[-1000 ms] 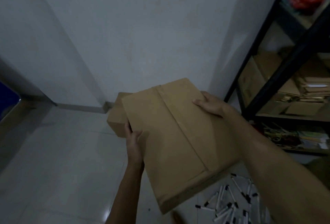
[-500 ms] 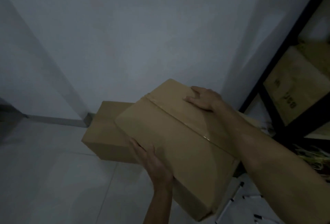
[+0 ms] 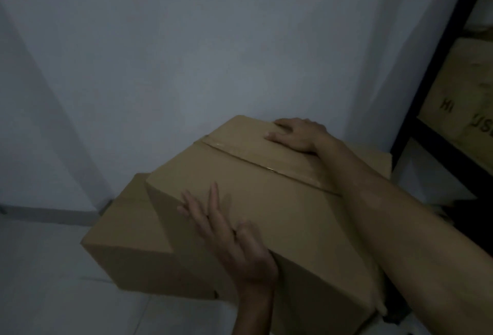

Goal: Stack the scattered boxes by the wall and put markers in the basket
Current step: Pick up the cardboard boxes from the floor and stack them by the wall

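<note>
Top box (image 3: 266,209) mid-frame, skewed on lower box (image 3: 128,241) by wall (image 3: 186,54). Left hand (image 3: 234,244) flat, fingers spread on near face; right hand (image 3: 298,134) flat on far top. Best to square edges, slide flush to wall. Markers, basket unseen.

Left hand (image 3: 234,238) flat with straight fingers; right hand (image 3: 298,134) palm-down, arm extended.

A pale tiled floor (image 3: 40,268) fills the lower left of the frame, and a cardboard box (image 3: 128,249) sits on it at centre-left, close to the wall (image 3: 186,54).
</note>
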